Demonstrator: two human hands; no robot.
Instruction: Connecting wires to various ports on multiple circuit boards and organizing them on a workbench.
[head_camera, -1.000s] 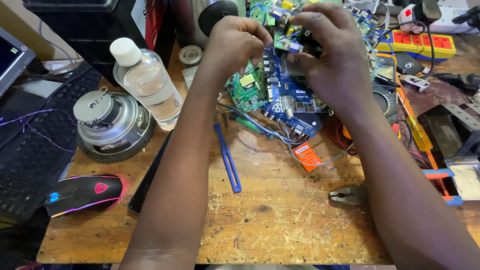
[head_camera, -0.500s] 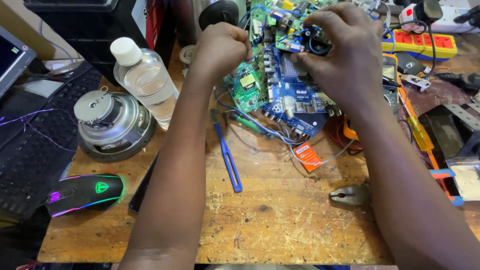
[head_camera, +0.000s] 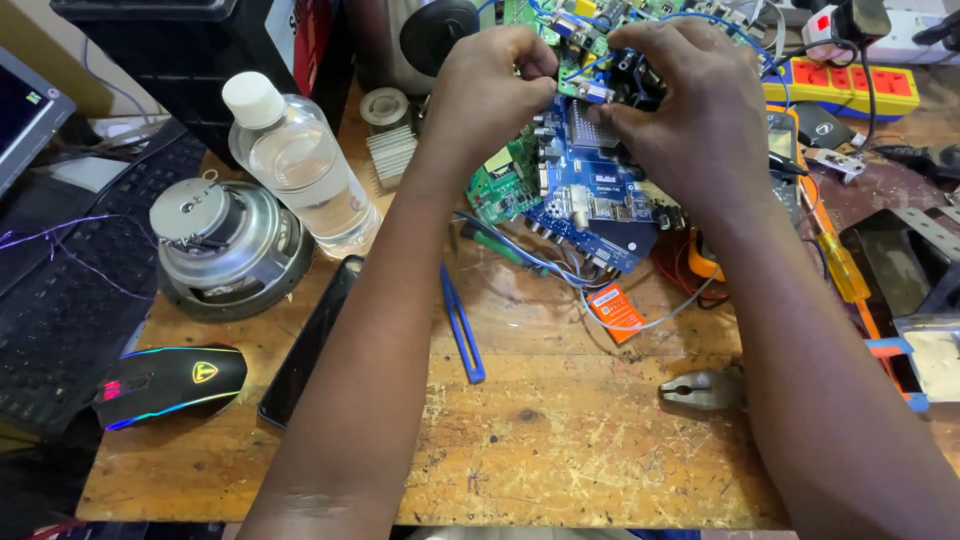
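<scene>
Two bare hands work close together at the top of the head view. The left hand (head_camera: 490, 90) is curled tight, with its fingertips pinching the top edge of a blue circuit board (head_camera: 590, 205). The right hand (head_camera: 690, 110) is bent over the same top edge, and its fingers press on a small dark part there. I cannot tell just what that small part is, because the fingers hide most of it.

The blue circuit board is tilted up off the wooden table (head_camera: 560, 450), near its far edge, in the middle of the picture. A green circuit board (head_camera: 500, 185) sits just beside it on the left, touching it. Thin blue wires (head_camera: 530, 260) run out from under the boards.

Below the boards lie a blue tool handle (head_camera: 462, 330) and a small orange tag (head_camera: 615, 308). Grey pliers (head_camera: 705, 388) lie near the right forearm.

On the left stands a clear plastic bottle (head_camera: 300, 165) with a white cap. Just beside it sits a round metal speaker part (head_camera: 225, 245). A black phone (head_camera: 310, 340) lies flat near the left arm. A black mouse (head_camera: 170, 385) with glowing coloured lines sits at the table's left corner, next to a black keyboard (head_camera: 70, 290). A yellow power strip (head_camera: 850, 85) lies at the top right.
</scene>
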